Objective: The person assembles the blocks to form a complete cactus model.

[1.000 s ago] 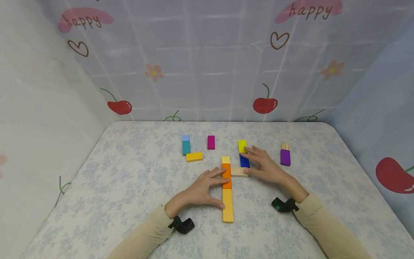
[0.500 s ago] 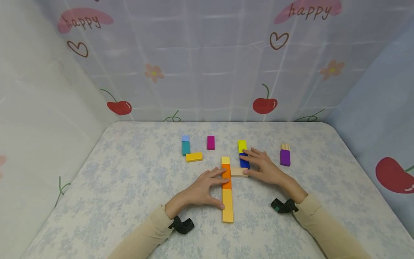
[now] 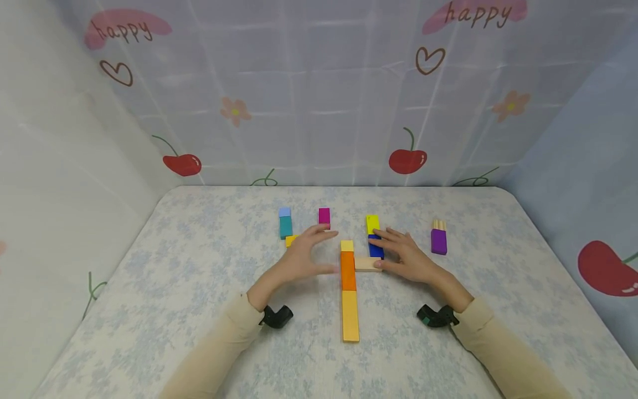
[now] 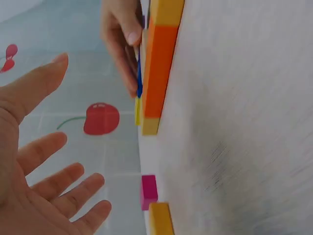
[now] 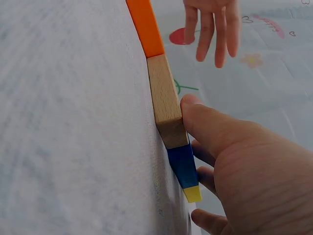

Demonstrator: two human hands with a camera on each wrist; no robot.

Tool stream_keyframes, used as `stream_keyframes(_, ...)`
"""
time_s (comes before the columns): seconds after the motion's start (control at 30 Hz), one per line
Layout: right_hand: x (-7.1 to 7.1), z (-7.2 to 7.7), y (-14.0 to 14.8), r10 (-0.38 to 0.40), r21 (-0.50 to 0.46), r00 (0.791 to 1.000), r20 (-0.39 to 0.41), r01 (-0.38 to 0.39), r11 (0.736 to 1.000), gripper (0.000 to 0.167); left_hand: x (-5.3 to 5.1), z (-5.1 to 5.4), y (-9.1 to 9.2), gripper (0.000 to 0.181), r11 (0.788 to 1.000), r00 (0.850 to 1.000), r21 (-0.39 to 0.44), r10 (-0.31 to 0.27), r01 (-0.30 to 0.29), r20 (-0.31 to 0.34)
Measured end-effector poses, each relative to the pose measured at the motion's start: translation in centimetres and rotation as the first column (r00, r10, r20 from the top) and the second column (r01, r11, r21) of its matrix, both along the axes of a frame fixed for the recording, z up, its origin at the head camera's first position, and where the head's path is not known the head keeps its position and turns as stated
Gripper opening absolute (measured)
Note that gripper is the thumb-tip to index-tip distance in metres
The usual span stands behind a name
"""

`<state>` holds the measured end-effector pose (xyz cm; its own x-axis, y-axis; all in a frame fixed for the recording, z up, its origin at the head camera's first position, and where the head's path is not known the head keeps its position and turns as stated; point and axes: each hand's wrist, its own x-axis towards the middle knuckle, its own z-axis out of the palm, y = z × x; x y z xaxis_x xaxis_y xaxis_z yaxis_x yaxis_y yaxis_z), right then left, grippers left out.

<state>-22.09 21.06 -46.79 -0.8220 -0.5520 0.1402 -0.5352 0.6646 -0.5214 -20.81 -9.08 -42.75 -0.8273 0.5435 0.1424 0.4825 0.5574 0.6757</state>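
Note:
My left hand (image 3: 299,257) hovers left of the block row with fingers spread and nothing in it; the left wrist view also shows it apart from the blocks. In that row, a pale yellow block (image 3: 346,245), an orange block (image 3: 348,271) and a long amber block (image 3: 350,316) lie end to end. A plain wooden block (image 3: 363,264) abuts the orange one's right side. My right hand (image 3: 406,257) rests its thumb on the wooden block's end, fingers extended over the blue block (image 3: 375,253). A bright yellow block (image 3: 372,223) adjoins the blue one.
Behind the left hand lie a magenta block (image 3: 324,214), a partly hidden amber block (image 3: 291,240), a teal block (image 3: 286,228) and a light blue block (image 3: 284,211). At right is a purple block (image 3: 438,242) with pale wooden pieces (image 3: 438,225) behind it.
My left hand has lifted off the orange and amber blocks and moved away and slightly left, now partly covering the other amber block. The right hand has shifted only slightly left.

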Motion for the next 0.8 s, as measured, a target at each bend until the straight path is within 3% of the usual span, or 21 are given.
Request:
stream_keyframes(0.07,0.0,0.0,0.0,0.001,0.000,1.000,0.003,-0.001,1.000,0.057,-1.6,0.5,-0.4,0.073,0.998,0.999,0.050,0.042,-0.041,-0.023)
stream_keyframes(0.13,0.0,0.0,0.0,0.002,-0.001,1.000,0.003,-0.002,1.000,0.057,-3.1,0.9,-0.7,0.073,0.992,0.997,0.095,0.083,-0.083,-0.004)
stream_keyframes(0.23,0.0,0.0,0.1,0.005,-0.003,1.000,0.006,-0.005,1.000,0.057,-5.1,1.2,-0.9,0.073,0.981,0.991,0.142,0.122,-0.129,0.062)
stream_keyframes(0.33,0.0,0.0,0.1,0.005,0.001,1.000,0.009,-0.005,1.000,0.057,-6.5,1.1,-1.0,0.075,0.973,0.975,0.146,0.156,-0.180,0.161)
stream_keyframes(0.5,0.0,0.0,0.1,0.005,-0.003,1.000,0.007,-0.005,1.000,0.057,-8.4,0.2,-0.9,0.076,0.961,0.932,0.115,0.208,-0.251,0.298)
stream_keyframes(0.6,0.0,0.0,0.0,0.004,-0.006,1.000,0.009,-0.004,1.000,0.056,-9.2,-0.4,-0.9,0.076,0.951,0.899,0.114,0.225,-0.286,0.377)
stream_keyframes(0.73,0.0,0.0,0.1,0.002,-0.005,1.000,0.011,-0.002,1.000,0.056,-9.9,-1.0,-0.8,0.078,0.944,0.864,0.106,0.237,-0.313,0.444)
stream_keyframes(0.8,0.0,0.0,0.1,0.001,-0.007,1.000,0.007,-0.001,1.000,0.056,-10.1,-1.3,-0.7,0.078,0.942,0.854,0.104,0.240,-0.321,0.462)
